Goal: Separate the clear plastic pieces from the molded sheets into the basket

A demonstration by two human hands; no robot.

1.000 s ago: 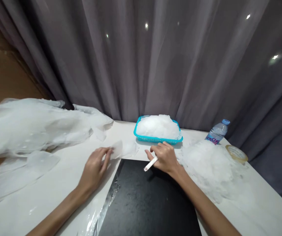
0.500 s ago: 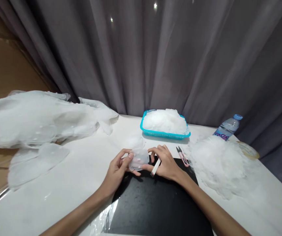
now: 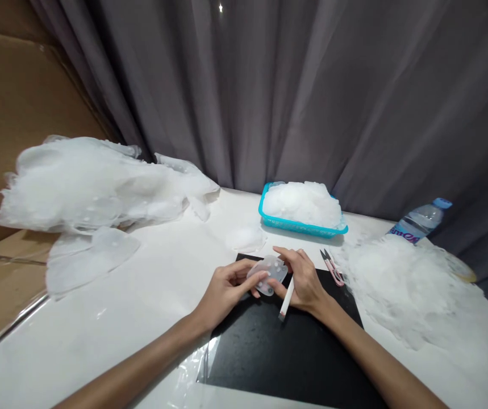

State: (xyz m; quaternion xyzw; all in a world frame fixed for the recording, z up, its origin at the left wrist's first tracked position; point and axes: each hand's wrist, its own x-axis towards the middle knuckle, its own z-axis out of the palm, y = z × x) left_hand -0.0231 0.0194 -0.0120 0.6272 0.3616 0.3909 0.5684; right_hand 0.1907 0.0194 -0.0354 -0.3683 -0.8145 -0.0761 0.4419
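Observation:
A small, translucent white sheet piece with whitish spots is held up over the black mat. My left hand grips its left side, thumb on top and fingers behind. At the other edge, my right hand pinches the piece between thumb and fingers. The same hand also keeps a slim white stick-like tool in its palm, its dark end pointing down toward the mat; its exact kind is unclear. Just right of that hand lie small pink-handled thread snips.
Behind the hands stands a turquoise basket heaped with white pieces. Translucent white sheets form piles at left and right. A water bottle and a tape roll are at the right. Cardboard borders the left side.
The piece has turned and tilted between my hands, and its spots show more clearly. The white tool's dark end hangs lower. My view has shifted left, so everything appears farther right.

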